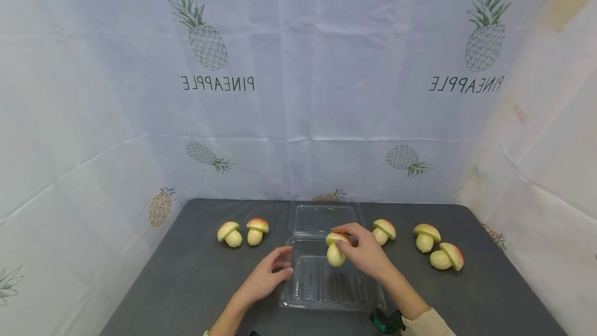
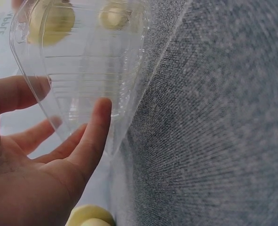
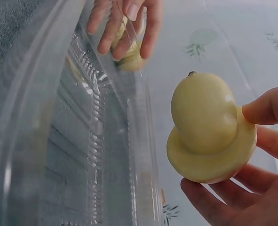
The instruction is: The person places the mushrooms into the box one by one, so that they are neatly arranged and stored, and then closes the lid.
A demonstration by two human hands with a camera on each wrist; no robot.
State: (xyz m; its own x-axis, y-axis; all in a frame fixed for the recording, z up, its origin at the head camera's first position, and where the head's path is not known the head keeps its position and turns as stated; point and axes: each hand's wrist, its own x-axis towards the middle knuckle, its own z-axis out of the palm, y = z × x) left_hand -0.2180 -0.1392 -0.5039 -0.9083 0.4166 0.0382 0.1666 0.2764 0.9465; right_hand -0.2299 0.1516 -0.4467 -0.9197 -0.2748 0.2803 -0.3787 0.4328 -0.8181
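Note:
A clear plastic clamshell box (image 1: 326, 287) lies open in the middle of the dark grey table, its lid (image 1: 322, 218) flat behind it. My right hand (image 1: 361, 250) grips a yellow mushroom-shaped toy (image 1: 336, 249) by its cap just above the box's far end. In the right wrist view the mushroom (image 3: 208, 129) is pinched between thumb and fingers beside the box wall (image 3: 106, 155). My left hand (image 1: 272, 274) touches the box's left rim with relaxed fingers; in the left wrist view my fingertips (image 2: 99, 113) rest against the clear rim (image 2: 77, 70).
Two mushroom toys (image 1: 229, 234) (image 1: 256, 229) stand on the table to the left. Three more (image 1: 384, 231) (image 1: 426, 237) (image 1: 448, 257) are on the right, the last lying on its side. A pineapple-print sheet (image 1: 298, 82) backs the table.

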